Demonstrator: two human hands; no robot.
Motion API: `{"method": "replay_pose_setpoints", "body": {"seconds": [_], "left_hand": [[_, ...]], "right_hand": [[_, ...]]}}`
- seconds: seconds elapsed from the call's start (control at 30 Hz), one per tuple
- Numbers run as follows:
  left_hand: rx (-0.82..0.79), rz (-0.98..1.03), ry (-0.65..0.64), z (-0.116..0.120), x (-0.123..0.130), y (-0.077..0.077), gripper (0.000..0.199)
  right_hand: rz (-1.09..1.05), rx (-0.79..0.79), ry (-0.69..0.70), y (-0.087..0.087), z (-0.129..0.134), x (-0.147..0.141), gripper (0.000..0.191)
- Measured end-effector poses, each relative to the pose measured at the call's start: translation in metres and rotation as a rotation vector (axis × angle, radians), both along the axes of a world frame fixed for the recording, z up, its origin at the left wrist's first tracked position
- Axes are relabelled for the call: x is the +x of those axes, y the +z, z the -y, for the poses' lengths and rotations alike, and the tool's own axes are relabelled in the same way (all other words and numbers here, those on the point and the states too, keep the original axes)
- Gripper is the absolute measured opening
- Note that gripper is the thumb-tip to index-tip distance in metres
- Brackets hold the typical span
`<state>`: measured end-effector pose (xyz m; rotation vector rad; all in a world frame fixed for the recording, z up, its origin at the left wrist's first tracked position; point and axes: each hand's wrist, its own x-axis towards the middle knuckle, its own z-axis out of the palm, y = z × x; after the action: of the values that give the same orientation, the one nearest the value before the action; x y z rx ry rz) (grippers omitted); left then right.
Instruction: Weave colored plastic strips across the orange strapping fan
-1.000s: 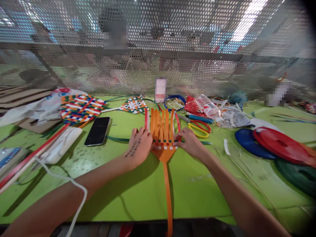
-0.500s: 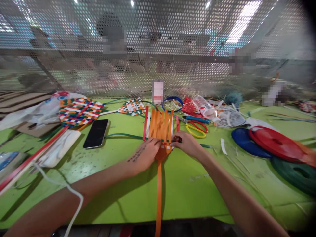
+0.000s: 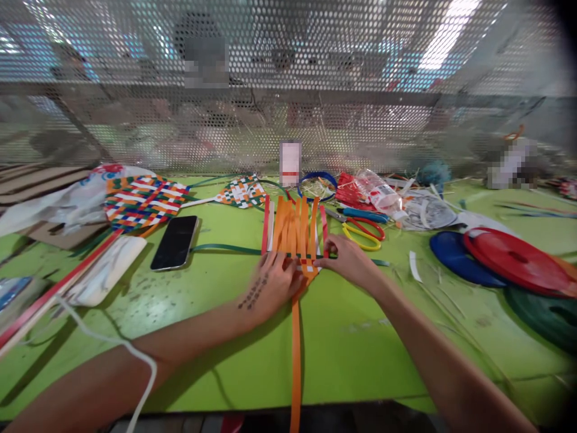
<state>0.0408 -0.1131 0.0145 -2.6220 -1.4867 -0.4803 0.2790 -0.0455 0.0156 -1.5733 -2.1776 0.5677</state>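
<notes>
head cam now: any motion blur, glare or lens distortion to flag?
Head view: left hand smeared by motion blur, right hand sharper; the orange strip weave reads clearly. Ceiling light through the perforated screen blows out top right. Wide-angle bending and dark vignette at the right corners; the table carries soft arm shadows.

A bright green bench point(image 3: 360, 361) fills the lower half of the view, and its surface shows some scratches and pale marks. Behind it stands a perforated metal screen point(image 3: 135, 90) on a grey frame. Through the holes, blurred ceiling lights point(image 3: 444, 42) shine white.
</notes>
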Motion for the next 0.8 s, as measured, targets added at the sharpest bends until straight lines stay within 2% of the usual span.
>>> {"method": "replay_pose_setpoints", "body": {"seconds": [0.23,0.37,0.53,0.67,0.8], "left_hand": [[0.032,-0.014,-0.006,0.002,0.001,-0.001,0.037],[0.078,-0.028,-0.004,0.002,0.003,-0.003,0.042],[0.054,-0.027,0.012,0.002,0.003,-0.001,0.041],[0.08,-0.035,0.017,0.002,0.003,-0.002,0.039],[0.056,-0.02,0.01,0.003,0.002,-0.002,0.036]], "right_hand": [[0.023,-0.031,-0.001,0.008,0.002,-0.002,0.038],[0.014,-0.04,-0.005,0.008,0.002,-0.002,0.039],[0.018,-0.061,-0.022,0.007,0.002,-0.001,0.039],[-0.024,-0.118,-0.023,0.009,-0.001,0.01,0.027],[0.033,-0.139,-0.044,0.008,-0.007,0.03,0.015]]}}
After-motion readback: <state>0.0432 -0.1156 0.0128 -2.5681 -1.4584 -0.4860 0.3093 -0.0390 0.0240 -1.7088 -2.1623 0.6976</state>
